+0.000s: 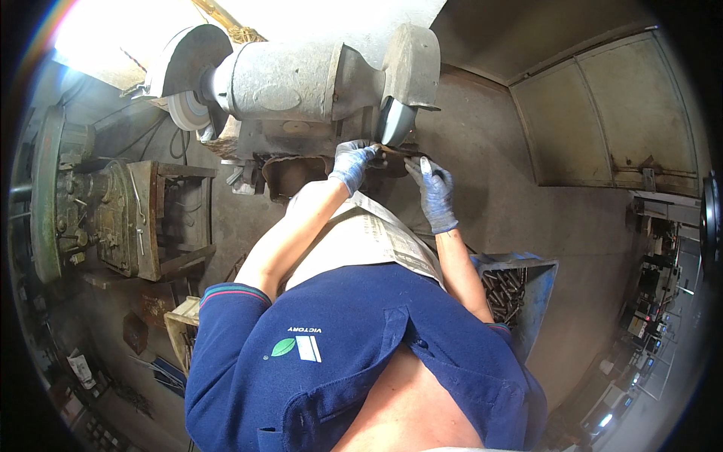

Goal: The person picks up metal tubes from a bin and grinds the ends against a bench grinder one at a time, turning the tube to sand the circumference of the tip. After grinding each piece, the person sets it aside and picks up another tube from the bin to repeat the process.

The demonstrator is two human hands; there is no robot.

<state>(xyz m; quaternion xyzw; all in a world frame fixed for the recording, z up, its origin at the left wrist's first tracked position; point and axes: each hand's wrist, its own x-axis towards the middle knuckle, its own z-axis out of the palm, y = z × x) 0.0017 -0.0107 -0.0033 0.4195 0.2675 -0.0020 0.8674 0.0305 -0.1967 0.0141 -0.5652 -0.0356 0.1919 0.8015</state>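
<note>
A bench grinder (282,79) with a grey metal body stands in front of me. Just below its right grinding wheel (398,122), my left hand (352,164), in a blue-stained glove, pinches a thin brownish piece (390,151). The piece is small and its kind is unclear; its upper side lies close to the wheel's lower edge. At its right end is my right hand (434,194), gloved alike, with fingers bent and pressed together. What the right fingertips grip is partly hidden. A sheet of printed paper (384,230) covers my lap below the hands.
A second, pale wheel (187,111) sits at the grinder's left end. To my right, a blue-grey bin (538,301) holds several dark metal rods (504,292). A greenish machine (98,215) on a frame stands at left. Metal panels (602,113) line the right wall.
</note>
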